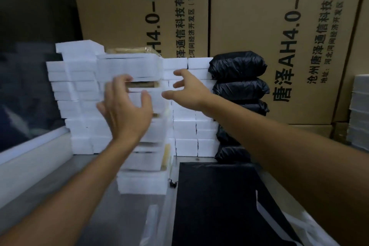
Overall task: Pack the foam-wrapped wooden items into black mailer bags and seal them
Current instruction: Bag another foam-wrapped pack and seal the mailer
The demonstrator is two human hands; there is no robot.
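Nearest lies a flat black mailer bag (215,201) on the table (111,217), empty by the look of it, thin and slippery. Above it both arms reach forward. The left hand (124,109) is spread, fingers apart and lightly curved, blurred, holding nothing that I can make out; its fingertips are at or just before the foam stack (145,118). The right hand (187,91) is spread too, thumb and fingers wide, empty, just before the same stack's right side. Each foam-wrapped item (127,66) is probably light and stiff at the core, since wood shows at the open ends, but the foam is soft and dents easily. I would take the top one by its two short ends, one hand each. Packed bags (238,65) are piled to the right, against the cartons (249,16).
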